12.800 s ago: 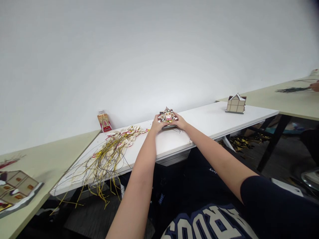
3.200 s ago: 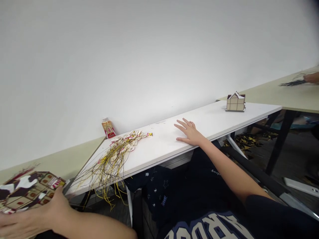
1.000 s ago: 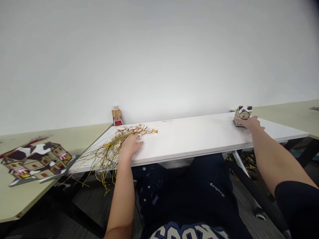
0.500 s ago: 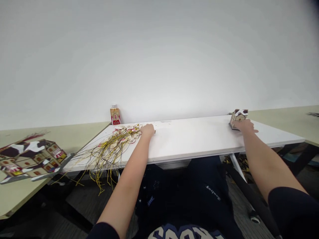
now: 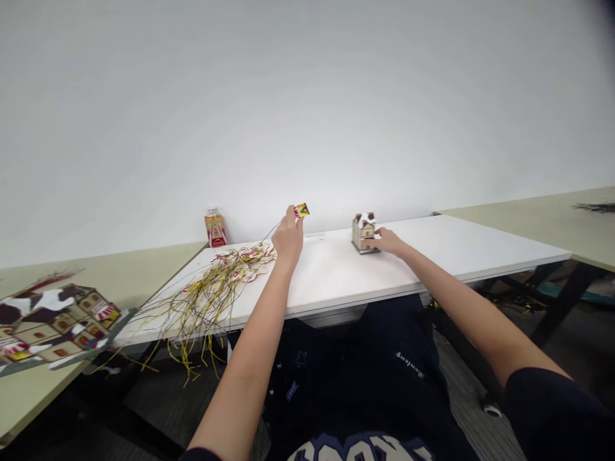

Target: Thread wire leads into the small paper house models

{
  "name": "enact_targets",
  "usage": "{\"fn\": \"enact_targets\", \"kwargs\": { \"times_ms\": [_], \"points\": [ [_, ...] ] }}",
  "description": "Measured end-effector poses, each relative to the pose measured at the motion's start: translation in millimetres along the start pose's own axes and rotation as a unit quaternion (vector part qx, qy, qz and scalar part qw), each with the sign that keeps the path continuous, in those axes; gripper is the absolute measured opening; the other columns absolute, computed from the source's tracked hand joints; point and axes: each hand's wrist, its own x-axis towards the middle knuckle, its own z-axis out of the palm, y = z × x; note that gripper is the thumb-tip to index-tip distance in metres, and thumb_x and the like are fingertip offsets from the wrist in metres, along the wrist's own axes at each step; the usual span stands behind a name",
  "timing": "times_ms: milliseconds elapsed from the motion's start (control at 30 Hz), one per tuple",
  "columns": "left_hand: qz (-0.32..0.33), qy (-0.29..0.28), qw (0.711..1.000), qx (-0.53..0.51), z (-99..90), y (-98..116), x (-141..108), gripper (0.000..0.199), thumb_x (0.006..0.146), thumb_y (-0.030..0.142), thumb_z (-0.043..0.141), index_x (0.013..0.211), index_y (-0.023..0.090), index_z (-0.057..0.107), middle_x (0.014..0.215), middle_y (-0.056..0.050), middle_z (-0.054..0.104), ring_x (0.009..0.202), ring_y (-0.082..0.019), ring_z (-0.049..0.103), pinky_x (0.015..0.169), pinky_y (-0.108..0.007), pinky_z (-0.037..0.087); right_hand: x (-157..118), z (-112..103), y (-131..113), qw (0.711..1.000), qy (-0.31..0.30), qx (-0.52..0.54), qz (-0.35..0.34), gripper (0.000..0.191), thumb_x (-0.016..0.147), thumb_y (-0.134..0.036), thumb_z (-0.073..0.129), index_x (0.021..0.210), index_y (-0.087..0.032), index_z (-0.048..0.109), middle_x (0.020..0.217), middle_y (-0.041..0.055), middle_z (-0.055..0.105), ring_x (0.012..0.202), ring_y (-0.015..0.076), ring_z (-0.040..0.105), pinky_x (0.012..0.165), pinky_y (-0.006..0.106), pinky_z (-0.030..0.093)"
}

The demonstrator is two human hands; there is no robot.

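My left hand [image 5: 288, 238] is raised above the white table, closed on a small piece [image 5: 302, 210] with red-and-white stripes and a yellow part. A thin strand trails from it toward a tangled pile of yellow and dark strands [image 5: 216, 278] with similar striped pieces at the table's left. My right hand [image 5: 388, 242] grips the side of a small model house [image 5: 364, 232] with cream walls and a brown-and-white roof. The house is upright at the table's middle; whether its base touches the table I cannot tell.
A bottle with a red and gold label [image 5: 215, 229] stands at the back left against the wall. On the left table sits a larger model house [image 5: 57, 323]. Dark strands [image 5: 596, 208] lie on the right table. The white table [image 5: 471, 250] spans the middle.
My left hand has lifted off the table beside the pile, bringing up the striped piece. My right hand has moved the small house leftward from the table's right end to its middle.
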Motion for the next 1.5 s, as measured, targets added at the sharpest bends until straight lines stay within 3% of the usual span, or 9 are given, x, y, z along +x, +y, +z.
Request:
{"fn": "enact_targets", "kwargs": {
  "times_ms": [100,200,300,533,633,833,1067,1233,1500],
  "points": [
    [0.089,0.050,0.994,-0.029,12.6,1,-6,0.048,0.098,0.046,0.036,0.137,0.022,0.049,0.112,-0.011,0.068,0.102,-0.022,0.063,0.085,-0.027,0.049,-21,12,-35,0.994,0.035,0.085,-0.067,0.071,0.068,-0.065,0.067,0.122,-0.021,0.055,0.129,0.0151,0.055,0.111,0.0298,0.057,0.091,0.045,0.045],
    [0.164,0.075,0.983,-0.044,25.0,-4,-11,0.046,0.097,0.046,0.037,0.131,0.021,0.056,0.120,-0.013,0.065,0.112,-0.023,0.060,0.094,-0.031,0.047,-37,14,-64,0.955,0.089,0.196,-0.203,0.055,0.081,-0.059,0.057,0.122,-0.023,0.055,0.131,0.0118,0.054,0.103,0.0243,0.060,0.089,0.042,0.048],
    [0.211,0.079,0.973,-0.045,29.8,-5,-14,0.045,0.097,0.047,0.037,0.129,0.023,0.058,0.132,-0.013,0.060,0.124,-0.025,0.054,0.098,-0.036,0.046,-45,13,-86,0.924,0.087,0.208,-0.310,0.043,0.085,-0.055,0.056,0.116,-0.024,0.059,0.123,0.0088,0.060,0.101,0.0233,0.061,0.091,0.041,0.048],
    [0.254,-0.030,0.967,-0.008,19.5,7,-23,0.047,0.098,0.045,0.033,0.135,0.026,0.053,0.146,-0.011,0.048,0.139,-0.026,0.039,0.106,-0.041,0.038,-46,23,-98,0.926,0.070,0.175,-0.326,0.030,0.091,-0.049,0.051,0.098,-0.025,0.067,0.111,0.0071,0.066,0.109,0.0241,0.058,0.096,0.041,0.044],
    [0.255,-0.074,0.964,0.002,15.7,9,-26,0.047,0.098,0.040,0.034,0.140,0.026,0.048,0.147,-0.010,0.046,0.142,-0.026,0.035,0.109,-0.043,0.034,-43,23,-89,0.932,0.069,0.170,-0.312,0.027,0.091,-0.046,0.052,0.095,-0.025,0.068,0.115,0.0061,0.066,0.112,0.0250,0.057,0.098,0.042,0.042],
    [0.223,-0.069,0.972,0.014,17.7,6,-28,0.050,0.098,0.029,0.032,0.147,0.027,0.038,0.151,-0.009,0.041,0.143,-0.025,0.032,0.110,-0.042,0.031,-31,7,-56,0.960,0.048,0.155,-0.229,0.032,0.088,-0.049,0.053,0.097,-0.025,0.071,0.112,0.0061,0.068,0.108,0.0250,0.058,0.093,0.038,0.044],
    [0.219,-0.081,0.972,0.030,31.3,-1,-28,0.042,0.097,0.022,0.031,0.133,0.026,0.052,0.142,-0.008,0.052,0.142,-0.023,0.034,0.106,-0.041,0.032,-18,-15,-6,0.997,-0.022,0.017,-0.069,0.036,0.082,-0.050,0.055,0.091,-0.020,0.073,0.095,0.0081,0.072,0.098,0.0279,0.061,0.083,0.037,0.045],
    [0.254,-0.098,0.961,0.039,41.1,-4,-29,0.036,0.096,0.016,0.033,0.116,0.024,0.061,0.128,-0.009,0.062,0.133,-0.024,0.044,0.099,-0.040,0.034,-8,-22,11,0.995,-0.035,-0.091,0.021,0.028,0.082,-0.041,0.052,0.087,-0.022,0.072,0.102,0.0091,0.070,0.104,0.0322,0.060,0.094,0.050,0.037],
    [0.322,-0.104,0.940,0.051,46.9,0,-31,0.031,0.095,0.013,0.035,0.106,0.022,0.062,0.105,-0.011,0.067,0.110,-0.022,0.056,0.085,-0.036,0.038,-4,-13,7,0.979,-0.051,-0.193,0.045,0.022,0.077,-0.033,0.058,0.091,-0.018,0.067,0.114,0.0144,0.062,0.115,0.0369,0.052,0.097,0.058,0.030]
  ]
}}
